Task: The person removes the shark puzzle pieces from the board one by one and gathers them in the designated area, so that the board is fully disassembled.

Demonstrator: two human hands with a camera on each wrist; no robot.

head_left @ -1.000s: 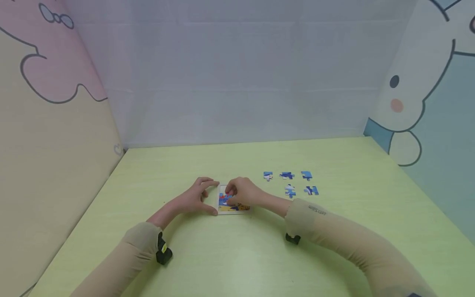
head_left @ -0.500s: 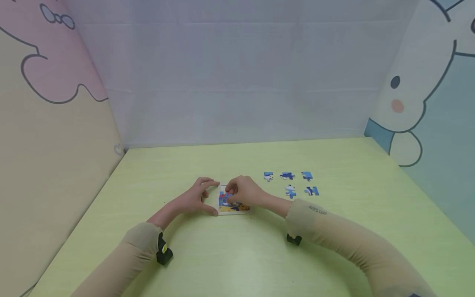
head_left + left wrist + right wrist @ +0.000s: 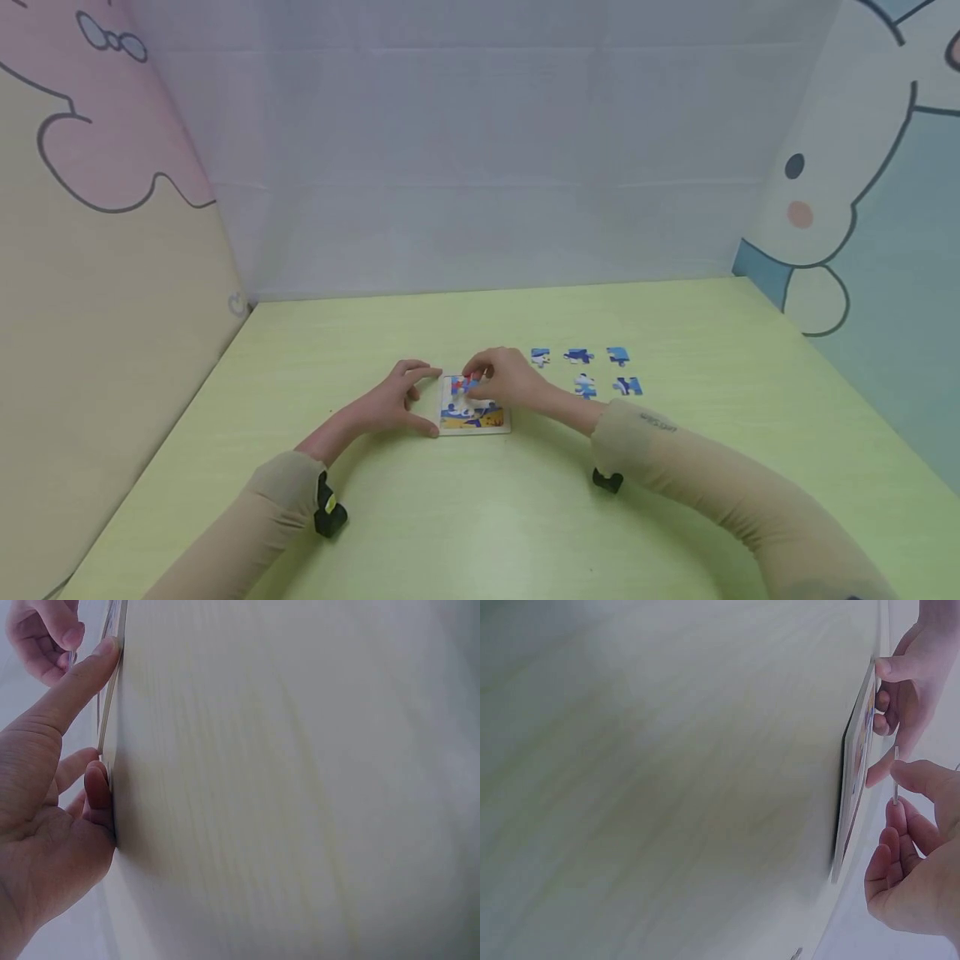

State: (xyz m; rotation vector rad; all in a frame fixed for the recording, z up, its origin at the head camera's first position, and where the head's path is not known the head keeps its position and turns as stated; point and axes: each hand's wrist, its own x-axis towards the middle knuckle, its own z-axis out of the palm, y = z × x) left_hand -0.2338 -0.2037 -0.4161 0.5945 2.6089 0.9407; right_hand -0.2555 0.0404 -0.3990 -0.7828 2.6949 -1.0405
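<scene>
A small puzzle tray (image 3: 476, 432) with a white rim lies flat on the table, a colourful picture partly filling it and a pale patch in its middle. At its left edge, my left hand (image 3: 386, 402) holds the tray with thumb and index finger at the two corners. Over the tray, my right hand (image 3: 513, 382) pinches a thin puzzle piece (image 3: 896, 778) between thumb and fingertip. Seen edge-on in the right wrist view, that piece is raised off the tray. The right fingers cover part of the tray's upper right.
Several loose blue-and-white puzzle pieces (image 3: 578, 356) lie in two rows on the pale yellow-green table (image 3: 480, 517), right of the tray. A pale cloth wall (image 3: 480, 150) stands behind, with cartoon-printed side panels (image 3: 900, 275).
My right hand has shifted slightly up and to the right with the puzzle piece, baring more of the tray and a pale patch in it. My left hand stays at the tray's edge.
</scene>
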